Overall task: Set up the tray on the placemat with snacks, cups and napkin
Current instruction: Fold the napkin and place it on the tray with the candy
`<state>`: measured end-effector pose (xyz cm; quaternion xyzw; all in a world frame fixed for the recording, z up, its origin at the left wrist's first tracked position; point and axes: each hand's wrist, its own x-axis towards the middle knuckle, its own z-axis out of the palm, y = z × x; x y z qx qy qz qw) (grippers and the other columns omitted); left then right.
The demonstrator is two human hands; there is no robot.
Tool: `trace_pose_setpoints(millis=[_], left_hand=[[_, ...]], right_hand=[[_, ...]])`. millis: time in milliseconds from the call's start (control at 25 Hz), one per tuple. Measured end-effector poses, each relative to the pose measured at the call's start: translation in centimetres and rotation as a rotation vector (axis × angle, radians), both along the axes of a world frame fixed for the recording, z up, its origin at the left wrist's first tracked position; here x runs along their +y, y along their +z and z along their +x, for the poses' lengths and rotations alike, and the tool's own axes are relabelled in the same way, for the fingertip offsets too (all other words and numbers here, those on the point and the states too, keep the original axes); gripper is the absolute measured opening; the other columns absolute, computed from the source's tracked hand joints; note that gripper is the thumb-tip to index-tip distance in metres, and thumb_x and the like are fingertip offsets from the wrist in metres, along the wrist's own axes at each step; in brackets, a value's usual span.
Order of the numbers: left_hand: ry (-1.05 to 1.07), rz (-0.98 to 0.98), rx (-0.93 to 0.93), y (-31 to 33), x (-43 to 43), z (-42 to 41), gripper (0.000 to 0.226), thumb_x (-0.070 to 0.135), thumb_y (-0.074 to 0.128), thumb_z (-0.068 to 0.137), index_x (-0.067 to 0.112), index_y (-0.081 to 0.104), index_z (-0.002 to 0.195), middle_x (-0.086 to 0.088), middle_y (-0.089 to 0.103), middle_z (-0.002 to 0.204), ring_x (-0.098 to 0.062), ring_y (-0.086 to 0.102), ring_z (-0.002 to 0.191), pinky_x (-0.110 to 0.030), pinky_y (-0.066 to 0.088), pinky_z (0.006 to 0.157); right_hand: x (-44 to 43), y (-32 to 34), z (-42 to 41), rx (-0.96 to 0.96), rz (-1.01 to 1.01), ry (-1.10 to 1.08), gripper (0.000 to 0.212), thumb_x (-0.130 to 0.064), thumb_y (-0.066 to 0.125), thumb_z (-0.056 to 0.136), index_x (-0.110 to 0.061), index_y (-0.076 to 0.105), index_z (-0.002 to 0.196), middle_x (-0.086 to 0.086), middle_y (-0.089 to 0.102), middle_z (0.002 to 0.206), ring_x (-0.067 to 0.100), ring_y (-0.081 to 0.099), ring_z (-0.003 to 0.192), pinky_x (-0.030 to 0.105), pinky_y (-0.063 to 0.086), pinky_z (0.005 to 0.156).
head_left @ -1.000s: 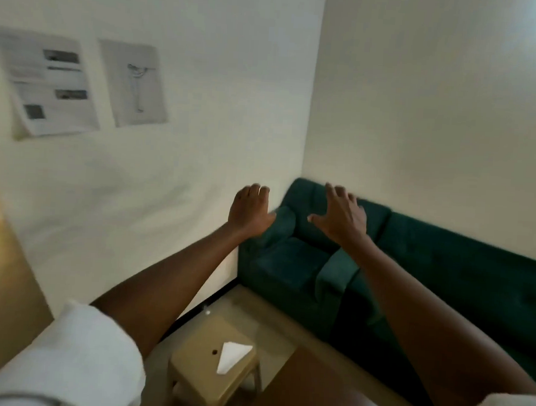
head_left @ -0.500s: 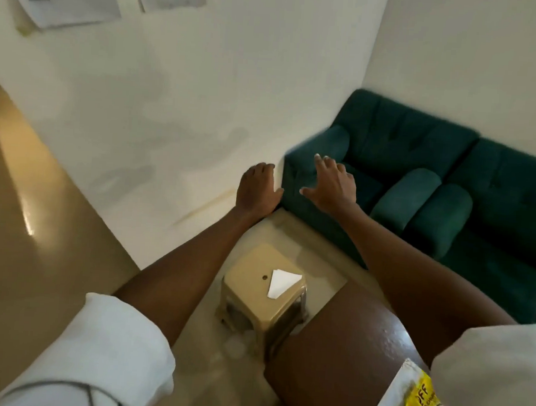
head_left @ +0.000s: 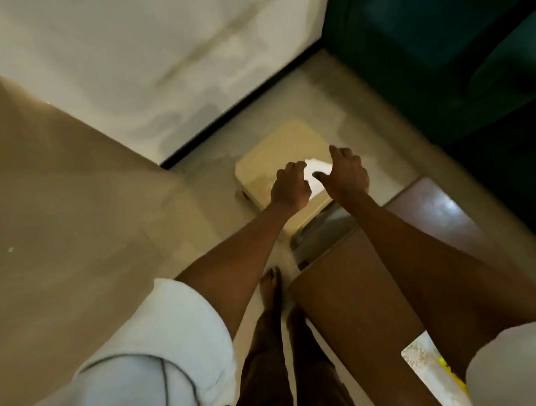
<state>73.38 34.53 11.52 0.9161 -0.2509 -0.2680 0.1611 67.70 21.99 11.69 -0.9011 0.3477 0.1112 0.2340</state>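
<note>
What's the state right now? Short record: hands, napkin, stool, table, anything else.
stool: beige, on the floor by the table corner
napkin: white, on the stool top, partly hidden by the hands
left hand: over the stool, fingers bent down, grip unclear in blur
right hand: over the napkin, fingers spread, holds nothing
table: brown, white and yellow packet on it
sofa: green, far right

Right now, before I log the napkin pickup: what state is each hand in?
Left hand: open, fingers loosely curled, holding nothing.
Right hand: open, fingers spread near the napkin, holding nothing.
</note>
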Motion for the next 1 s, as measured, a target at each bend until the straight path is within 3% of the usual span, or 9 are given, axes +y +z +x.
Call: trace_pose_setpoints(millis=[160,240,400,480,600,840,1000], left_hand=[[-0.058,0.048,0.078,-9.0,-0.8,-0.3,0.050,0.011,0.053,0.102,0.016,0.043,0.152,-0.017,0.033,0.161,-0.040,0.046,0.138,-0.046,0.044,0.113],[-0.064,0.056,0.077,-11.6,-0.8,-0.3,0.057,0.009,0.053,0.102,0.020,0.039,0.156,-0.017,0.034,0.159,-0.039,0.046,0.136,-0.045,0.047,0.109],[-0.321,0.165,-0.079,-13.9,-0.1,-0.4,0.072,0.019,0.054,0.102,0.026,0.019,0.165,-0.014,0.014,0.171,-0.039,0.028,0.152,-0.048,0.036,0.119],[-0.413,0.172,-0.120,-14.7,-0.2,-0.2,0.073,0.022,0.051,0.103,0.022,0.015,0.166,-0.011,-0.001,0.175,-0.038,0.014,0.159,-0.050,0.026,0.125],[-0.439,0.178,-0.100,-14.9,-0.6,0.0,0.072,0.024,0.047,0.105,0.017,0.010,0.166,-0.009,-0.003,0.175,-0.036,0.010,0.161,-0.049,0.020,0.130],[-0.443,0.217,-0.063,-15.5,-1.0,0.0,0.073,0.030,0.048,0.106,0.016,0.009,0.166,-0.008,0.000,0.175,-0.035,0.010,0.161,-0.048,0.017,0.131],[-0.459,0.211,-0.051,-15.7,-1.1,0.0,0.074,0.030,0.047,0.105,0.016,0.007,0.167,-0.009,-0.001,0.175,-0.035,0.010,0.161,-0.049,0.016,0.132]], right_hand=[[1.0,-8.7,-1.0,0.012,0.244,-0.283,0.063,-0.038,0.075,0.092,-0.005,0.052,0.140,0.018,0.054,0.141,0.036,0.058,0.128,0.044,0.049,0.105],[1.6,-11.0,-0.6,-0.011,0.315,-0.457,0.059,-0.036,0.076,0.092,-0.002,0.055,0.135,0.016,0.060,0.135,0.033,0.060,0.125,0.041,0.049,0.103],[3.0,-13.0,0.0,-0.097,0.455,-0.785,0.047,-0.032,0.076,0.093,-0.007,0.057,0.126,0.005,0.066,0.119,0.027,0.067,0.117,0.031,0.057,0.087],[3.0,-13.7,0.1,-0.100,0.469,-0.855,0.052,-0.032,0.075,0.093,-0.008,0.054,0.134,0.007,0.066,0.130,0.027,0.065,0.122,0.037,0.059,0.099],[2.2,-13.9,1.0,-0.082,0.461,-0.932,0.056,-0.034,0.074,0.094,-0.009,0.053,0.139,0.007,0.063,0.139,0.027,0.063,0.127,0.039,0.055,0.106],[1.4,-14.3,2.2,-0.029,0.474,-1.019,0.055,-0.036,0.072,0.096,-0.011,0.051,0.139,0.006,0.062,0.139,0.024,0.064,0.124,0.033,0.054,0.104],[1.2,-14.6,3.0,-0.018,0.469,-1.041,0.039,-0.033,0.070,0.098,-0.012,0.058,0.129,0.005,0.067,0.129,0.021,0.069,0.113,0.030,0.058,0.096]])
